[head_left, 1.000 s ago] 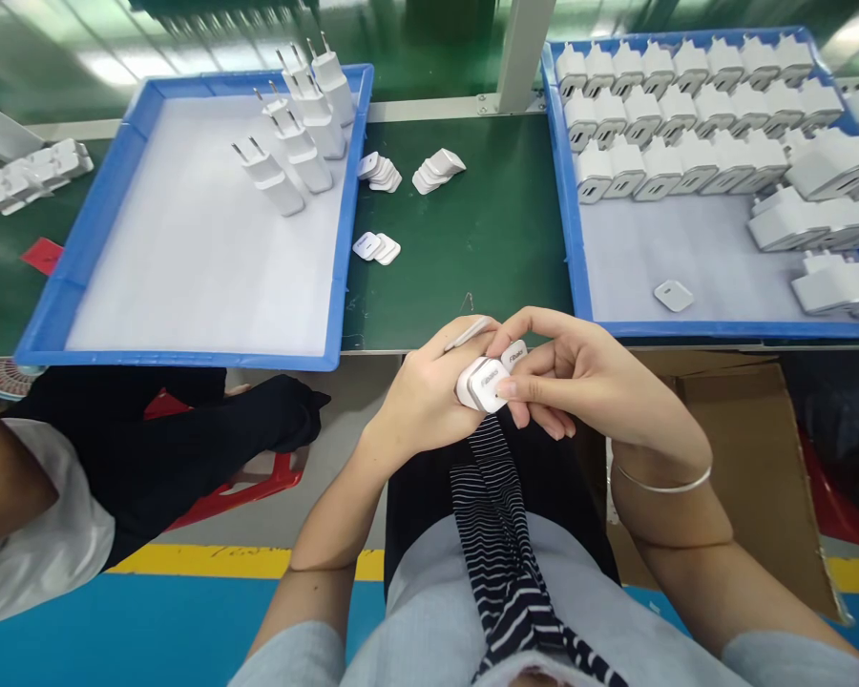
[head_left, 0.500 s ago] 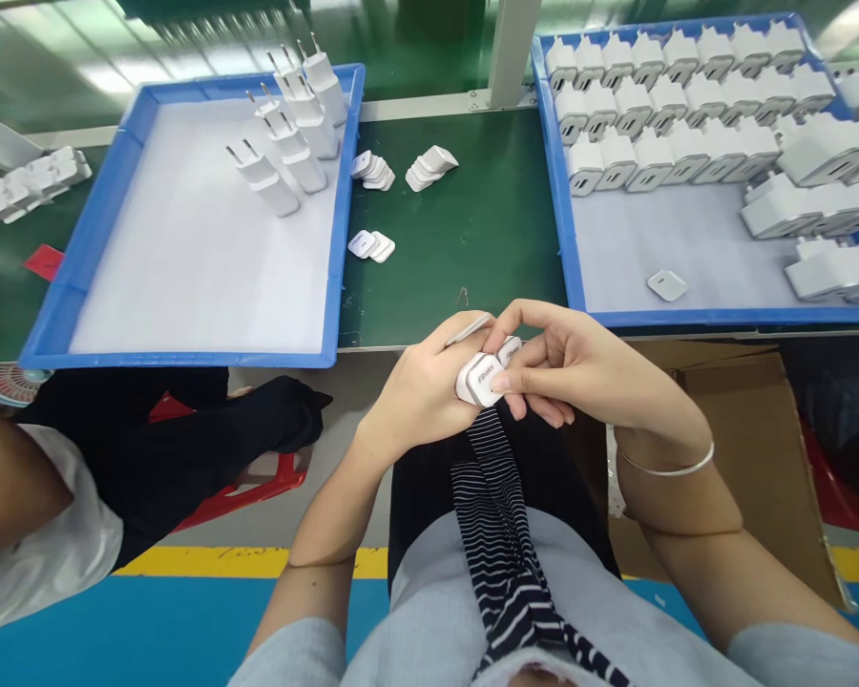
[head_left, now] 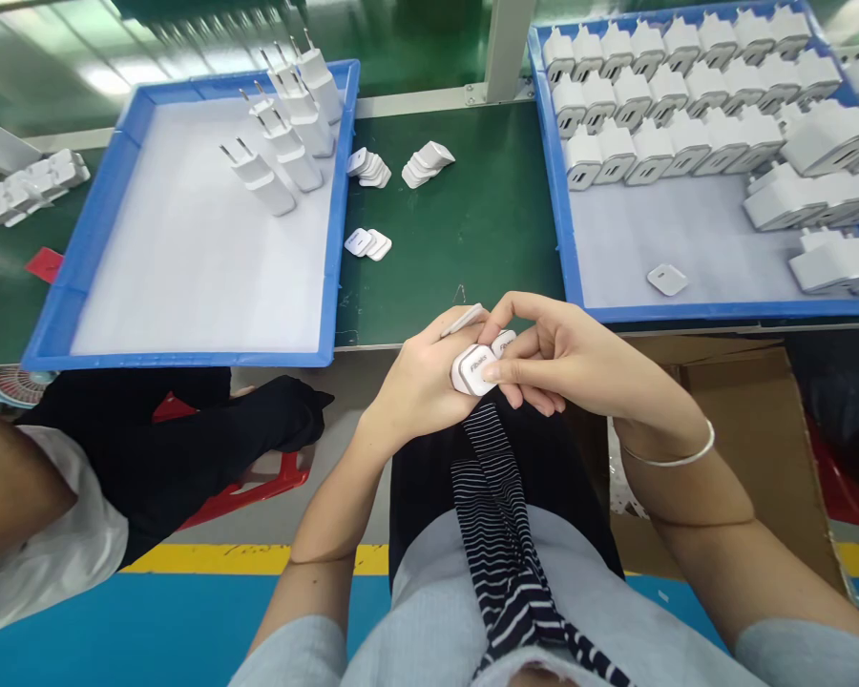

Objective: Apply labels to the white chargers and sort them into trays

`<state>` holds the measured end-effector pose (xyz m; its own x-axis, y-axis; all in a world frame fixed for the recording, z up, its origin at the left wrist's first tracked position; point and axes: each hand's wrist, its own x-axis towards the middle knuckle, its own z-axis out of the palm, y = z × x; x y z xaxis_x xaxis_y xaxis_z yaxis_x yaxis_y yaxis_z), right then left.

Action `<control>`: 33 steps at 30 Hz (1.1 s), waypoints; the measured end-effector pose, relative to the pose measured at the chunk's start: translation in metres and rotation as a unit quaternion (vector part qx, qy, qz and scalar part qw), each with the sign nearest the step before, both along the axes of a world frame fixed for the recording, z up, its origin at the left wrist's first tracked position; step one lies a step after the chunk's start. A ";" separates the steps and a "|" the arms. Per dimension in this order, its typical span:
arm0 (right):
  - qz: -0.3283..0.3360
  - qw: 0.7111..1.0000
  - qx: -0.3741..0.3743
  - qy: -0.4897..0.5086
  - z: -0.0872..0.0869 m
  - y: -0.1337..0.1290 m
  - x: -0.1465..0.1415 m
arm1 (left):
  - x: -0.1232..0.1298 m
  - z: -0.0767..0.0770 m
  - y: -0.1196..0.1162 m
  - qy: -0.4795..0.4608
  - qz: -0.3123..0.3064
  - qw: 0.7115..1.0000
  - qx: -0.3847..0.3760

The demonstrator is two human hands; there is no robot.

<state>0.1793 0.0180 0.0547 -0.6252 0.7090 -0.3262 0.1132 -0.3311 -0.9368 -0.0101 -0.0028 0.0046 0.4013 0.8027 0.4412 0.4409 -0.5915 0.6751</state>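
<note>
Both hands meet over my lap at the table's front edge. My left hand is closed round a white charger with small lettering on its end face. A thin white piece sticks up between the thumb side and fingers of that hand. My right hand presses its thumb on the charger's face, fingers bent. Just behind the thumb, a second white lettered piece shows between the hands; which hand bears it I cannot tell.
A blue tray with white two-pin chargers stands left; another blue tray with rows of chargers stands right. White caps lie between them on the green table. A person's arm is at the left.
The view has shifted slightly. Both hands keep nearly the same grip, with the right thumb still on the charger's face.
</note>
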 end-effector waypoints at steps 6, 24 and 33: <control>-0.016 0.999 0.029 -0.013 0.001 -0.001 -0.002 | 0.003 -0.002 0.002 -0.028 0.007 1.000 0.003; -0.210 0.964 0.164 0.012 0.003 -0.014 0.013 | -0.011 0.010 0.000 -0.159 -0.067 0.976 -0.132; -0.217 0.964 0.151 0.020 -0.008 -0.014 0.013 | -0.016 0.025 -0.005 -0.127 -0.061 0.986 -0.087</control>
<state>0.1919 0.0044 0.0468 -0.2560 0.9656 -0.0456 -0.0121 -0.0503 -0.9987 -0.0265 -0.0073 0.0296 0.3938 0.8275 0.4002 0.1769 -0.4954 0.8504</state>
